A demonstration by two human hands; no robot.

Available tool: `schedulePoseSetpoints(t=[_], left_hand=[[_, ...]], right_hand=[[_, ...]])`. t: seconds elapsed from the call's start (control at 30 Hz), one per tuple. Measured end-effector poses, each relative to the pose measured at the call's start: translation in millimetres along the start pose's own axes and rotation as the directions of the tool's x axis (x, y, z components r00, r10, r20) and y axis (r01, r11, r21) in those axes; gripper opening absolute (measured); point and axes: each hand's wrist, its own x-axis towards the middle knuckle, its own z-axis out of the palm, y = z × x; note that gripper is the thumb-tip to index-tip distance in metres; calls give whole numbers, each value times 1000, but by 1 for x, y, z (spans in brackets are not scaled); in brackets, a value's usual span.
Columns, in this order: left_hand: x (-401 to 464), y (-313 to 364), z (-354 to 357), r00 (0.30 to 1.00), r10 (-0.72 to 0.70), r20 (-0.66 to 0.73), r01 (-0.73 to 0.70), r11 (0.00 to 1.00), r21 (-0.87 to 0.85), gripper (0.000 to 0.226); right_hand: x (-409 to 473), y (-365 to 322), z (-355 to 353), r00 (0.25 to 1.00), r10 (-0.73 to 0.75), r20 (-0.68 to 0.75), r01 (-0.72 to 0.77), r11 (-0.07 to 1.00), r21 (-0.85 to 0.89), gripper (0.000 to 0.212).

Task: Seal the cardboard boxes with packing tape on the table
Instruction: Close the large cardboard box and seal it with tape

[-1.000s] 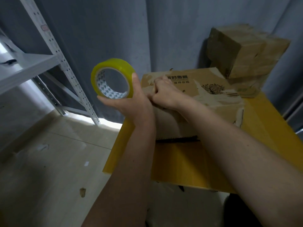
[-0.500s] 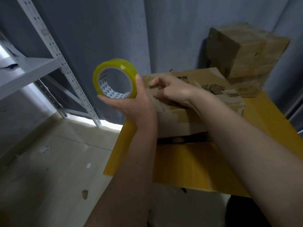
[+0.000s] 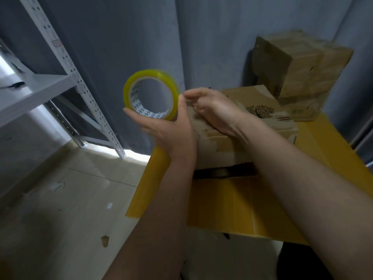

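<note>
Where legible, box (image 3: pixel 260 116) shows tree logo.

Dim room; daylight glows under the curtain (image 3: pixel 141 47) at left, the floor (image 3: pixel 60 199) shadowed, wide-angle edges bent, hands slightly blurred.

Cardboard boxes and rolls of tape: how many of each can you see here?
Cardboard boxes: 3, the printed box under the right hand, a flattened one in front of it, and a taped-up box at the back, which may be more than one.
Tape rolls: 1, yellow, held by the left hand.
Total: 4
</note>
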Motion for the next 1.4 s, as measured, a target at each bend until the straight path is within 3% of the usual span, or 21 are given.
schedulePoseSetpoints(t=[0.07, 0.2, 0.33, 0.43, 0.73, 0.83, 1.0, 1.1, 1.23, 1.4], left_hand=[[-2, 0, 1, 998, 38, 48, -39, 999, 29, 116], [-6, -1, -2, 977, 126, 171, -148, 982, 121, 107], [-7, -4, -9, 930, 202, 306, -268, 944, 191, 122], [-10, -5, -13, 900, 248, 359, -340, 915, 219, 131], [-13, -3, -19, 880, 244, 408, -370, 891, 264, 124], [-11, -3, -19, 880, 212, 426, -356, 886, 296, 129], [-8, -3, -17, 864, 181, 469, -364, 869, 335, 127], [-5, -6, -15, 863, 166, 478, -367, 856, 364, 123], [-4, -9, -13, 861, 174, 478, -394, 822, 411, 119], [0, -9, -14, 833, 186, 521, -454, 769, 450, 112]], right_hand=[[-3, 1, -3, 999, -38, 19, 34, 986, 161, 32], [-5, 2, 5, 998, -53, -37, 51, 997, -51, 41], [-3, 0, 5, 994, -12, -107, 19, 998, 61, 39], [-1, 1, 5, 984, 23, -175, -15, 999, 43, 41], [1, 0, 3, 962, -25, -273, 3, 997, -80, 24], [-1, 0, -4, 953, -39, -302, 26, 999, -48, 15], [-3, 1, -14, 945, -36, -325, 7, 996, -89, 17], [-4, 3, -22, 940, -14, -340, 4, 1000, -29, 18], [-7, 7, -31, 928, -64, -366, -12, 979, -202, 18], [-9, 8, -37, 875, -126, -468, 32, 978, -205, 15]])
